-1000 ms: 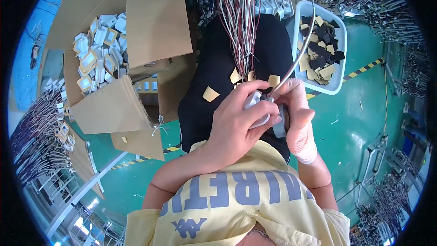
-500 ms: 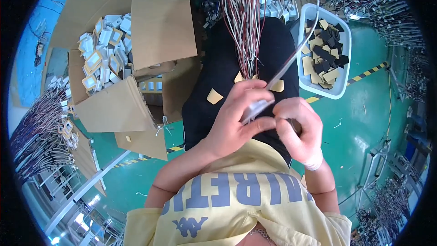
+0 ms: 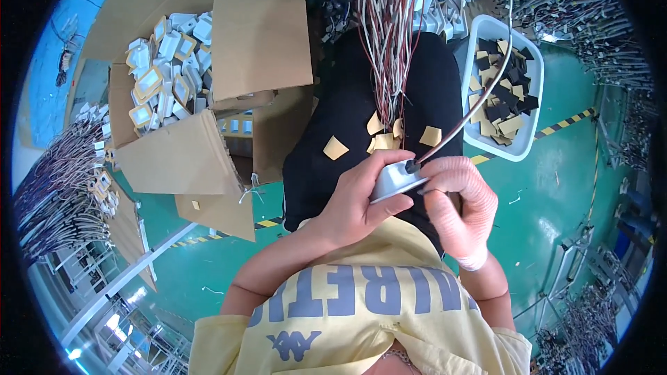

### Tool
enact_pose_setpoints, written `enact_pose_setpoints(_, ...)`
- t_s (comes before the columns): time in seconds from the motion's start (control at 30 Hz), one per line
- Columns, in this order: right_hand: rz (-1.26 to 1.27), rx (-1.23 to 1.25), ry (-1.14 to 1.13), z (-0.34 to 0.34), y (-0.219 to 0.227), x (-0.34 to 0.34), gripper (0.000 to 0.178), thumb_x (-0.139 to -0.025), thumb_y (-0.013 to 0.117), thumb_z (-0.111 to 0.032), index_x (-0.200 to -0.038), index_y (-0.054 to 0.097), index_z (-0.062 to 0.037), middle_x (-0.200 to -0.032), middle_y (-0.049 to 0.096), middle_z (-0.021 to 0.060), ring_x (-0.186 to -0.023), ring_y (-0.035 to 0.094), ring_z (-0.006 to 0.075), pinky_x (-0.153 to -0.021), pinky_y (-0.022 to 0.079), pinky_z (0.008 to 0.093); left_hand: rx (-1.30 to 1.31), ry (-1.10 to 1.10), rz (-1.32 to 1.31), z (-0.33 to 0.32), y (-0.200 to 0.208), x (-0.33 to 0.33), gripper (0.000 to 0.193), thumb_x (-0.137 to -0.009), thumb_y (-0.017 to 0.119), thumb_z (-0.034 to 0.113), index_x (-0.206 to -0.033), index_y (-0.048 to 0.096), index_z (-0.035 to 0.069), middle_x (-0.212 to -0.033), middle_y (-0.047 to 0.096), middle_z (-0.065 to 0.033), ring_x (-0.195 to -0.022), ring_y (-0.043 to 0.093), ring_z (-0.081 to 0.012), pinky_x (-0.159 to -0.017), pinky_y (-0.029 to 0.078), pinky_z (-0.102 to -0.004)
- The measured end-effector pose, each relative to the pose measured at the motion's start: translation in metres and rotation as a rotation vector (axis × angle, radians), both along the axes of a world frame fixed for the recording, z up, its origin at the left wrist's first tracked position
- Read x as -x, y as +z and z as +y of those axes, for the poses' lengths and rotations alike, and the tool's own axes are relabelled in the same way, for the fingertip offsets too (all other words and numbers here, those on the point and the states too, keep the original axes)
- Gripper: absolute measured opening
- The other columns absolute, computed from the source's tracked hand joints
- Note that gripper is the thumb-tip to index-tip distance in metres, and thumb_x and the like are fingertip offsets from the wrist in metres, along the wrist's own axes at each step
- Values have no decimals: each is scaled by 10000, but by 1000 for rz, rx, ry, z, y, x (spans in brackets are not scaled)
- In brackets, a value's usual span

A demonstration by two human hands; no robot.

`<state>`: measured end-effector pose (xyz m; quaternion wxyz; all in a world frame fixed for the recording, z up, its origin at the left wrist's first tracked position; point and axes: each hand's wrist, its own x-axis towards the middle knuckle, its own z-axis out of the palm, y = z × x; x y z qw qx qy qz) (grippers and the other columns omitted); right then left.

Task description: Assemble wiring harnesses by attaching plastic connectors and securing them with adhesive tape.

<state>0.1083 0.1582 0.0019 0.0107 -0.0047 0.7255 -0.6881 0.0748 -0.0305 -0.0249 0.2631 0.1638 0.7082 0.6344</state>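
Note:
My left hand (image 3: 354,198) is wrapped round a white plastic housing (image 3: 396,180), a small box with a flared rim, tilted in front of my lap. A reddish-brown and white cable (image 3: 455,130) runs from a dark grommet on the housing up and to the right. My right hand (image 3: 462,201) wears a pale, ribbed covering and is closed in a pinch against the housing's right edge. What lies between its fingertips is mostly hidden. Several tan pads, one of them a square pad (image 3: 335,147), rest on my dark trousers below a bundle of wires (image 3: 389,42).
An open cardboard box (image 3: 163,153) at the left holds many white housings with tan rims. To the right stands a white basin (image 3: 514,154) with black and tan pads. Cable bundles (image 3: 62,180) lie at the far left, and others (image 3: 590,7) at the upper right.
The housing has turned in my left hand, so its top and grommet now show. The cable has swung right into a curve over the basin. My right hand remains beside the housing.

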Motion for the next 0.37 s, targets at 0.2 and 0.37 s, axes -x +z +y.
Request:
enact_pose_setpoints(0.2,-286,87,37,11,4,23,129,-869,604,-123,-825,574,-6,-867,566,69,-779,521,122,-698,421,266,-223,-3,-134,4,-3,-6,492,-834,730,272,-1133,419,35,-933,608,-96,-844,602,-131,-715,462,-262)
enact_pose_setpoints(0.37,-99,101,343,17,-12,31,239,-864,650,-254,-889,589,-24,-919,585,89,-783,519,178,-736,421,298,-352,-19,-340,4,2,-5,472,-844,727,216,-1109,375,47,-928,591,-93,-845,562,-91,-712,436,-233)
